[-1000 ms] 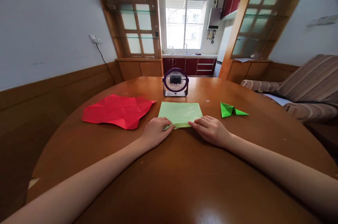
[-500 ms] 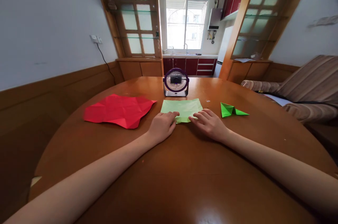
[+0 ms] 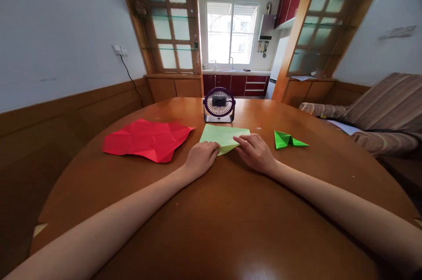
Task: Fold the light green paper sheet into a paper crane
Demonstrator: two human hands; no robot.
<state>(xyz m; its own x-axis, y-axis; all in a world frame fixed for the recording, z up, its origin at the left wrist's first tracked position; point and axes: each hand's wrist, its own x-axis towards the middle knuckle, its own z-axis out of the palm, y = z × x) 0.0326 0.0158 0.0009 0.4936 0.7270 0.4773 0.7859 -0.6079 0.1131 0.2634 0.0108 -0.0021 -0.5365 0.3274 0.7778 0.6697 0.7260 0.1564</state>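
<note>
A light green sheet of paper lies on the table in front of me, its near edge lifted and bent. At its near left corner my left hand is closed, fingers curled on the paper. My right hand pinches the near right edge between thumb and fingers. Part of that edge is hidden by the fingers. To the left rests a creased red sheet of paper, spread out. A folded bright green paper piece sits to the right of my right hand, apart from it.
A small purple fan stands just beyond the light green paper. The brown table has a rounded edge. A striped armchair is at the right, and a black cord hangs from the wall socket at the left.
My right hand has shifted slightly left, and its fingers have drawn together on the paper's edge. The near edge of the light green paper now slants upward to the right.
</note>
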